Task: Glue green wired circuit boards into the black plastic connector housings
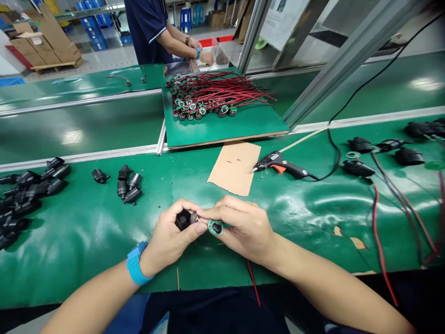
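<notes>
Near the front middle of the bench, my left hand (pixel 177 232) is wrapped round a black plastic housing (pixel 182 220), its open end facing up. My right hand (pixel 243 227) pinches a small round part (pixel 194 218) at the housing's side, with a green circuit board (pixel 215 227) beside its fingertips. A red wire (pixel 253 283) hangs below my right hand over the bench edge. The fingertips of both hands nearly meet. A blue wrist band (pixel 138 263) is on my left wrist.
Black housings (pixel 31 190) lie at the left, several more (pixel 128 185) nearer the middle. A glue gun (pixel 281 164) rests by cardboard (pixel 234 167). Wired parts (pixel 208 99) cover a raised board (pixel 222 130). More housings (pixel 359 168) and wires are at right. A person (pixel 149 32) stands across.
</notes>
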Action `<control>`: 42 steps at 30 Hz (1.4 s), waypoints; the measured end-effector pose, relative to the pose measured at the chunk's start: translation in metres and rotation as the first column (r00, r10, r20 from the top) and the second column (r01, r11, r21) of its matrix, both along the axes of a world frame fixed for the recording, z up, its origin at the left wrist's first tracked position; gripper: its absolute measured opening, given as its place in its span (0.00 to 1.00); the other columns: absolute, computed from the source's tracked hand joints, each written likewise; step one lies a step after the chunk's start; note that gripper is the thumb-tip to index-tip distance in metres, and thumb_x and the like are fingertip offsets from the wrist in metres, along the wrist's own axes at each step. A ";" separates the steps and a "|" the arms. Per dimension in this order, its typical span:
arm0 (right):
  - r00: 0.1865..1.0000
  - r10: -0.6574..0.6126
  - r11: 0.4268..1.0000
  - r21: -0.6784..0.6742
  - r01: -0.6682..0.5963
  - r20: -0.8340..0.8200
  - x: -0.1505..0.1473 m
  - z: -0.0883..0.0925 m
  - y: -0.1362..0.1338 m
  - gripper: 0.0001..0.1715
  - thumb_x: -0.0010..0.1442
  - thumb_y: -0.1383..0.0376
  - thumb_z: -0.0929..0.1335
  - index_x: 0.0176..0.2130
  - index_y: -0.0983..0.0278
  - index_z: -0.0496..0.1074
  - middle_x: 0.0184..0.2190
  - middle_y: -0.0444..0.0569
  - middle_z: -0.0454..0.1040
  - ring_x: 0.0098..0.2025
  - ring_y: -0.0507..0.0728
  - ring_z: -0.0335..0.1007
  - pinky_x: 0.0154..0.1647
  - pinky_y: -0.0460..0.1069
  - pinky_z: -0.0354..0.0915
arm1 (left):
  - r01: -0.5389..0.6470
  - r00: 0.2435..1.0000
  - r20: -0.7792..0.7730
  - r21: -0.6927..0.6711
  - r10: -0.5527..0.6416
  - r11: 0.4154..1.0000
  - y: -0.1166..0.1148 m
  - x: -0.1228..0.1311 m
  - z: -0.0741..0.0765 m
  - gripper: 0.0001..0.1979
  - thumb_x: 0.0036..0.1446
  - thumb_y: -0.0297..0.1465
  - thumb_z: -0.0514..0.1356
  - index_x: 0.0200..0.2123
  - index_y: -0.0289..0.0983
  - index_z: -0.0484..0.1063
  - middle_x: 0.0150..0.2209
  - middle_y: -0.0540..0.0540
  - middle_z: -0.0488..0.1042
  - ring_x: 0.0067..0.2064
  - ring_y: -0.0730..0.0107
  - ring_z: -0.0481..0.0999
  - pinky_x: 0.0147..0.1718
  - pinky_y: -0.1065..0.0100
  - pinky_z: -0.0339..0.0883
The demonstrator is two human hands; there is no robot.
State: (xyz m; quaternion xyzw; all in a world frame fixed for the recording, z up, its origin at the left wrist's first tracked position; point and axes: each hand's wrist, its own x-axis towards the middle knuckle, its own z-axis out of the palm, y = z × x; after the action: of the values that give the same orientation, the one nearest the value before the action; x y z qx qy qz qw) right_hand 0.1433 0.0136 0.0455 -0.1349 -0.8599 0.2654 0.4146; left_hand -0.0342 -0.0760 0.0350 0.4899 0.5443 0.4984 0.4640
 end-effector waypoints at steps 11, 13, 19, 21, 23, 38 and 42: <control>0.990 -0.130 0.930 -0.339 0.143 0.059 0.012 0.003 0.020 0.05 0.60 0.67 0.76 0.40 0.62 0.83 0.26 0.45 0.76 0.23 0.49 0.65 0.23 0.45 0.63 | 0.136 0.987 -0.092 0.042 -0.131 0.990 0.001 -0.017 -0.018 0.17 0.66 0.36 0.62 0.50 0.43 0.57 0.51 0.44 0.64 0.46 0.66 0.69 0.48 0.63 0.65; 0.987 -0.140 0.900 -0.405 0.160 0.080 0.012 0.005 0.024 0.04 0.60 0.66 0.76 0.38 0.62 0.83 0.25 0.44 0.75 0.23 0.49 0.64 0.23 0.46 0.62 | 0.174 0.966 -0.196 0.023 -0.166 0.984 0.000 -0.020 -0.016 0.12 0.70 0.34 0.55 0.53 0.42 0.59 0.52 0.42 0.64 0.51 0.61 0.68 0.52 0.59 0.63; 0.994 -0.035 0.875 -0.477 0.081 0.106 0.010 0.003 0.026 0.05 0.61 0.65 0.75 0.38 0.64 0.83 0.25 0.45 0.74 0.23 0.49 0.62 0.24 0.46 0.61 | 0.209 0.932 -0.290 -0.060 -0.218 0.976 -0.001 -0.022 -0.017 0.23 0.66 0.33 0.63 0.62 0.47 0.61 0.54 0.43 0.70 0.55 0.59 0.72 0.55 0.59 0.64; 0.989 0.054 0.868 -0.495 0.023 0.141 0.011 0.003 0.025 0.06 0.61 0.65 0.75 0.39 0.64 0.83 0.26 0.45 0.75 0.24 0.49 0.63 0.24 0.45 0.61 | 0.216 0.952 -0.199 -0.097 -0.231 0.972 -0.002 -0.022 -0.019 0.28 0.65 0.33 0.65 0.64 0.49 0.57 0.53 0.44 0.72 0.55 0.61 0.74 0.56 0.59 0.65; 0.976 0.112 0.863 -0.505 -0.002 0.187 0.011 0.004 0.024 0.05 0.62 0.65 0.75 0.39 0.63 0.83 0.28 0.45 0.76 0.26 0.49 0.65 0.25 0.45 0.61 | 0.247 0.956 -0.135 -0.111 -0.260 0.963 -0.002 -0.023 -0.020 0.30 0.65 0.32 0.65 0.65 0.49 0.55 0.53 0.45 0.74 0.56 0.61 0.75 0.57 0.59 0.65; 0.909 0.316 0.762 -0.643 -0.073 0.272 0.016 0.006 0.030 0.14 0.64 0.65 0.74 0.50 0.60 0.80 0.37 0.46 0.79 0.34 0.50 0.75 0.34 0.45 0.69 | 0.327 0.933 -0.129 -0.078 -0.334 0.942 0.003 -0.021 -0.027 0.39 0.60 0.31 0.70 0.68 0.47 0.53 0.52 0.43 0.80 0.57 0.57 0.78 0.58 0.57 0.69; 0.937 0.282 0.761 -0.642 -0.088 0.206 0.013 0.001 0.032 0.09 0.68 0.65 0.70 0.46 0.61 0.81 0.36 0.46 0.80 0.34 0.50 0.75 0.35 0.46 0.69 | 0.375 0.905 -0.178 -0.098 -0.387 0.922 0.005 -0.023 -0.023 0.40 0.62 0.32 0.68 0.70 0.48 0.49 0.52 0.43 0.80 0.59 0.56 0.78 0.57 0.59 0.70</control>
State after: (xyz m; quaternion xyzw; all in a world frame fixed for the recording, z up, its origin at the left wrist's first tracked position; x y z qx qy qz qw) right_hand 0.1563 0.0453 0.0468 -0.2152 -0.7835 0.5521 0.1870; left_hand -0.0574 -0.0714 0.0121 0.6186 0.4957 0.3309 0.5120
